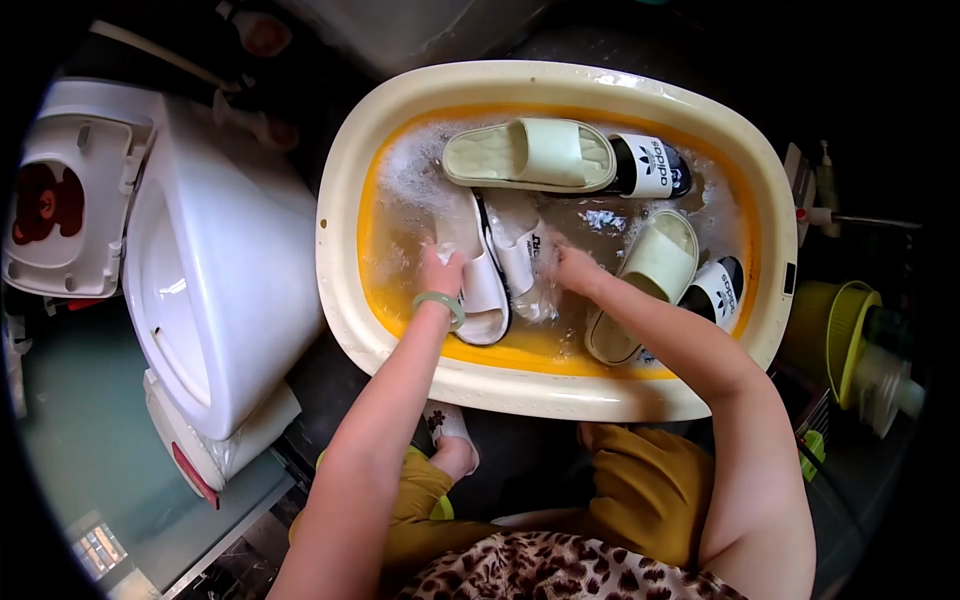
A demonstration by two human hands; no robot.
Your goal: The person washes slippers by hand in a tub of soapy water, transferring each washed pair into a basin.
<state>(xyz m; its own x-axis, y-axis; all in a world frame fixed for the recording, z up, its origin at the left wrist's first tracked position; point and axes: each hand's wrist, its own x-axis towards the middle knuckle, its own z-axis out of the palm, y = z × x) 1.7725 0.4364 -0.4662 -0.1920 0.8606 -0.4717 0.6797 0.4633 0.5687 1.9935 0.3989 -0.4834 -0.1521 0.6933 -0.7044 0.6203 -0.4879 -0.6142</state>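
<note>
A pair of white slippers with dark soles lies side by side in soapy water inside the cream tub (345, 330). My left hand (442, 270), with a pale green bangle on the wrist, is closed on the outer edge of the left white slipper (484, 290). Lettering shows on the strap of the right white slipper (520, 258); my right hand (573, 265) grips its right side, the fingertips partly hidden by splashing water. A pale green slipper (553, 155) lies along the far side. Another pale green slipper (662, 255) rests to the right of my right hand.
Two black slippers with white lettered straps, one far (655, 165) and one at right (715, 292), lie partly under the green ones. Left of the tub stands a white toilet (215, 240). A yellow-green bucket (830, 335) stands to the right. My feet are below the near rim.
</note>
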